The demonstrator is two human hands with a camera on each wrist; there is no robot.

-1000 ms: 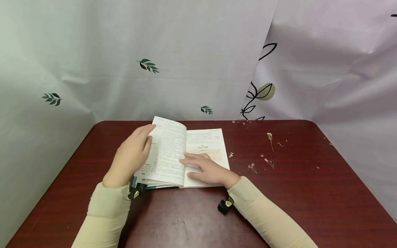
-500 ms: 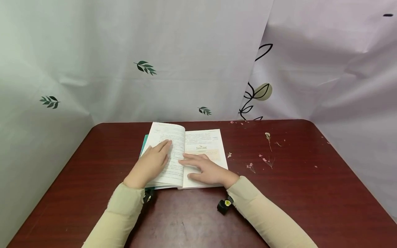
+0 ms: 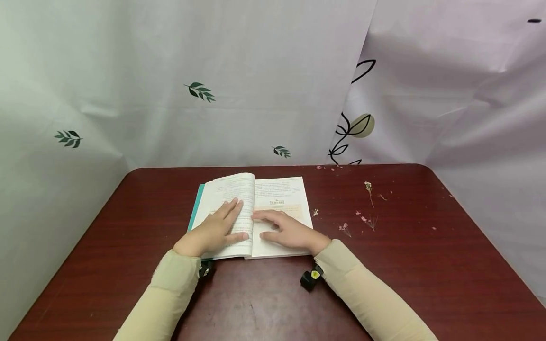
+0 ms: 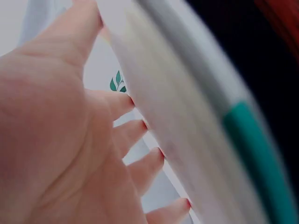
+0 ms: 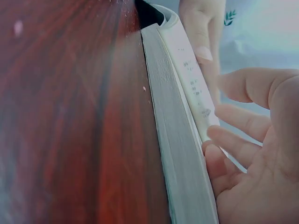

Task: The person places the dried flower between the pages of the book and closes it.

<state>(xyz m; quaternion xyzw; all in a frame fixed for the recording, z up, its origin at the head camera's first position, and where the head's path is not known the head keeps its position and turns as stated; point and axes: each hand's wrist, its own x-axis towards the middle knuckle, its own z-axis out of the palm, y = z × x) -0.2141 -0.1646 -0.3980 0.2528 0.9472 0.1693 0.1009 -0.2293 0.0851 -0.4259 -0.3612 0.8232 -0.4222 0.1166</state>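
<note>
An open book (image 3: 279, 189) with printed pages lies on the table, a teal cover edge showing at its left side. My left hand (image 3: 215, 229) rests on the left page, fingers extended and thumb pointing toward the spine. In the left wrist view, the fingertips of that left hand (image 4: 93, 126) press on the page stack beside the teal cover (image 4: 257, 158). My right hand (image 3: 292, 231) lies over the right page, its fingertips near the spine. The right wrist view shows the right hand (image 5: 257, 135) with fingers loosely bent, touching the book's pages (image 5: 180, 140).
The dark red table (image 3: 264, 298) carries small dried flowers to the right of the book: a white sprig (image 3: 368, 189) and pink ones (image 3: 344, 228). Scattered petals lie near the back edge. A pale curtain (image 3: 256, 94) with leaf prints hangs behind.
My left hand has moved right and down from the raised page's outer edge onto the left page, which now lies lower. The right hand has stayed nearly in place, its fingers slightly more bent.
</note>
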